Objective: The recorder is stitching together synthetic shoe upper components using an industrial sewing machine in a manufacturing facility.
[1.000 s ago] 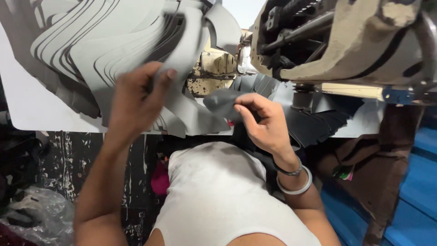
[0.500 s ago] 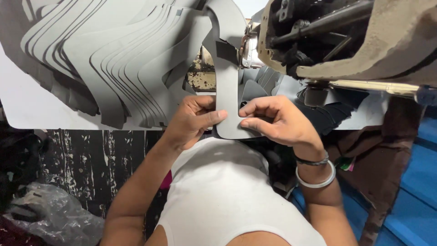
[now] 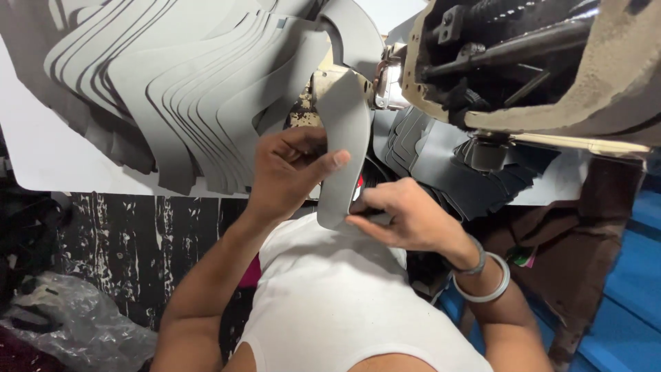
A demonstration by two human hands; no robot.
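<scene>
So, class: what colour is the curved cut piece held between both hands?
Plain grey, no pattern: the curved cut piece, pinched by left hand and right hand. Head view.

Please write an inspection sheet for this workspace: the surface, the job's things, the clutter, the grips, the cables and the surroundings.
Surface: white table, mostly covered.
Job's things: curved grey cut piece, held upright before the sewing machine.
Clutter: fanned stack of grey pieces at left; darker pieces under the machine.
Grips: left hand pinches the piece's middle; right hand, bangles at the wrist, pinches its lower end.
Cables: nothing seen.
Surroundings: crumpled plastic bag low at left; blue surface at right.
</scene>
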